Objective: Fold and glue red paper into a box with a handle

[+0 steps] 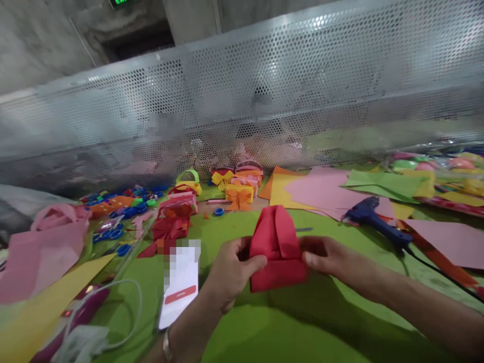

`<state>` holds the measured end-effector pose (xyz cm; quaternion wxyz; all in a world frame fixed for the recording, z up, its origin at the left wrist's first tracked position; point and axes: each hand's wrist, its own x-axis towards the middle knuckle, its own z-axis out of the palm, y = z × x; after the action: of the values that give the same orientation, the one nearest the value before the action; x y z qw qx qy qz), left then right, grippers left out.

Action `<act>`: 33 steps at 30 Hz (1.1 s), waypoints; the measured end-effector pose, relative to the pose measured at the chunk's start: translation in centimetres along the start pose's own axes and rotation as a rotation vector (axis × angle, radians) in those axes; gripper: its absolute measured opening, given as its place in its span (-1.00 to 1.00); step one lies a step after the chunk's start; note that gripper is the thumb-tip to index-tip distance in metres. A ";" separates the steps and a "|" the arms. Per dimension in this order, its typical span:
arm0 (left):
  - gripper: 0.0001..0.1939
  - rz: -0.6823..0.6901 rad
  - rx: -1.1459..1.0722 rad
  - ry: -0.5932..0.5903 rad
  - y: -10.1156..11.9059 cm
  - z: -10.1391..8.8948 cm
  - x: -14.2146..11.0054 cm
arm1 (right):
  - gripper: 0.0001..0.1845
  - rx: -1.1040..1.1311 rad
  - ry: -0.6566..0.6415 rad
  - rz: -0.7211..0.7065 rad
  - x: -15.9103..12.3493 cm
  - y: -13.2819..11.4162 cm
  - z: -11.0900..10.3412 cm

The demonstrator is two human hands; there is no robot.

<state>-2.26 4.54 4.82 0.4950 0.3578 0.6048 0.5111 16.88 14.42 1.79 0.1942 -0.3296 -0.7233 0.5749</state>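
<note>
The left hand [232,267] has its thumb on the front of a small red bag [279,252] and its fingers bent round the side, so it is nearly closed and pinching the bag. The right hand [327,254] pinches the other side, with its thumb near the edge and its fingers curled. The bag has a wide, looped handle at the top, and it is in the middle, over the green tabletop [212,227]. Just beside the left arm, which wears a shiny bracelet [167,345], lies a phone [181,282]. Its screen is white with a red button, but the words on the button are too small to read. A thin gray stick [304,229] lies behind the bag. Farther right is a blue glue gun [378,219] with a black cord. Behind are pink sheets [317,186], yellow sheets and green sheets [385,184]. To the left of them sit little bags with bows [240,195], some yellow and orange, some red and pink, near a blue ring [219,212]. Farther left are blue-handled scissors [113,233]. At the back stands a metal screen full of holes [234,96], and high up is a green lit sign [121,2], cut off, with its first letter, E, showing.
</note>
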 end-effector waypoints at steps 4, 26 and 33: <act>-0.64 -0.021 -0.113 0.040 -0.9 0.7 0.1 | -0.41 0.242 -0.055 0.025 -0.1 -0.2 0.8; -0.51 -0.139 -0.227 -0.171 -2.1 1.0 0.2 | -0.70 0.644 -0.113 0.183 -0.2 0.7 0.3; -0.48 -0.148 -0.228 -0.220 -1.8 0.5 0.3 | -0.75 0.713 -0.171 0.249 -0.1 0.4 -0.1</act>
<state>-1.72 4.58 2.98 0.6319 0.3075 0.5098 0.4963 17.15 14.48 1.43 0.1643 -0.2776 -0.4460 0.8349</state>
